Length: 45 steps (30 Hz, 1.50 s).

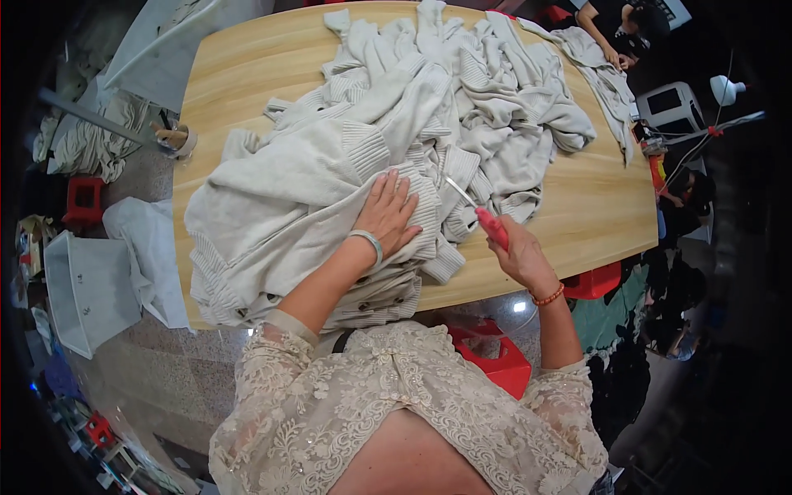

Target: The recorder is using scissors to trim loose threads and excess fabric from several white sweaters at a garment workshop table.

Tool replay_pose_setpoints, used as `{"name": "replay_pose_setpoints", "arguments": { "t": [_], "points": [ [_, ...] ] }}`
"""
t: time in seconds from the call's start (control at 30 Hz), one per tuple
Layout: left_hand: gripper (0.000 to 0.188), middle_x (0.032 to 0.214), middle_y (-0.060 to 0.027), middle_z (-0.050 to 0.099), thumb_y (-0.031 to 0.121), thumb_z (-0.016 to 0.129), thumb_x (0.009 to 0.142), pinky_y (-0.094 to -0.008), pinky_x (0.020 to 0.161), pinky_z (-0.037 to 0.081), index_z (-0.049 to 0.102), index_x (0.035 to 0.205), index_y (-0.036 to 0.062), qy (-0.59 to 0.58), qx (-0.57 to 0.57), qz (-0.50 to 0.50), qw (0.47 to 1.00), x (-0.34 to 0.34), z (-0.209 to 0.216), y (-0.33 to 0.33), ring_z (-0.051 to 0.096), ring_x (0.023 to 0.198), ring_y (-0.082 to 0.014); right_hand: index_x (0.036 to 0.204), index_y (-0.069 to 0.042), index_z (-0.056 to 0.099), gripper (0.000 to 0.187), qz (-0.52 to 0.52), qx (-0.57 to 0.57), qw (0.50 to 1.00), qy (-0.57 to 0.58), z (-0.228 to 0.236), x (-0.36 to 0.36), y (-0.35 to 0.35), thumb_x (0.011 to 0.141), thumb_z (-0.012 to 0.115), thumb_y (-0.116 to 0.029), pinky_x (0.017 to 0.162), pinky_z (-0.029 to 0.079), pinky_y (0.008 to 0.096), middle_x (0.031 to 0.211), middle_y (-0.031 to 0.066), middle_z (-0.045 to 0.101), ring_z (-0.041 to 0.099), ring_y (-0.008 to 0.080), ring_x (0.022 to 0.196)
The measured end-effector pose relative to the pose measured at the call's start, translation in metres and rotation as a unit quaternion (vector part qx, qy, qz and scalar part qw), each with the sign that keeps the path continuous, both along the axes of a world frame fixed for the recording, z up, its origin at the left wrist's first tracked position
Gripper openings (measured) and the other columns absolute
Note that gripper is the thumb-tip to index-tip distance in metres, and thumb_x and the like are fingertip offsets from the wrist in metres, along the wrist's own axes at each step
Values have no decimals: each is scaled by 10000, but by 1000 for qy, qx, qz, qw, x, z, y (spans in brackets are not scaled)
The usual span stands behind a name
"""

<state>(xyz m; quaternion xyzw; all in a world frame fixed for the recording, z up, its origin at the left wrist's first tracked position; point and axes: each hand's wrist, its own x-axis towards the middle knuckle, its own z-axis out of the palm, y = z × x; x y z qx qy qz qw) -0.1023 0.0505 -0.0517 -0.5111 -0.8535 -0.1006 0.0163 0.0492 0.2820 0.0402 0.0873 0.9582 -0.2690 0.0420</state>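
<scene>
Pale grey knitted cardigans (280, 186) lie heaped on the wooden table, with ribbed cuffs and dark buttons showing. My left hand (387, 213) rests flat on the near pile, its fingers stretched out over the ribbed edge of the top garment. To the right, my right hand (525, 257) is closed round the red handle of a slim metal tool (492, 227). Its thin shaft points up and left, with the tip at or just over the ribbed knit. The exact kind of tool cannot be made out.
The light wooden table (239, 74) has a curved edge. A red stool (499, 355) stands beneath its near side. On the left are a white bin (91, 289) and a cup of tools (177, 140). At the far right, another person (615, 33) handles a grey garment (596, 70).
</scene>
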Motion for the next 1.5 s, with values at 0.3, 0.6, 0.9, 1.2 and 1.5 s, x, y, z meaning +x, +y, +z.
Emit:
{"name": "replay_pose_setpoints", "arguments": {
  "t": [0.3,0.6,0.9,1.2,1.5],
  "points": [
    [634,1456,-166,381,538,528,874,-498,1168,76,517,1326,94,-18,10,-11,1000,-3,-12,-3,197,1413,-398,1066,-81,498,290,133,-13,988,-71,26,-24,-42,852,648,-209,623,458,496,737,187,619,610,409,704],
    [639,1435,-159,415,557,503,885,-498,1164,91,521,1324,92,-31,7,-6,999,1,-4,-1,230,1401,-390,1026,-71,516,266,23,82,992,-91,7,-32,-19,852,635,-234,643,478,502,725,208,629,620,417,710],
    [617,1459,-137,390,526,555,864,-515,1167,89,523,1314,105,-4,26,4,1000,4,-5,-9,224,1417,-332,1001,-64,522,238,124,32,989,-80,31,-23,-42,844,641,-197,636,459,515,739,190,628,612,423,713],
    [809,1498,-185,315,524,591,825,-444,1183,123,387,1405,-2,35,42,63,997,8,16,-83,227,1420,-337,1058,-63,526,284,126,37,987,-93,46,-18,-76,837,652,-188,629,450,495,728,199,612,601,413,697],
    [768,1451,-195,390,491,620,833,-481,1132,223,426,1357,-37,-10,123,170,978,9,7,-189,354,1349,-332,1062,-72,517,273,154,50,979,-127,56,-38,-158,850,639,-195,631,446,499,714,201,613,604,415,708]
  ]
}}
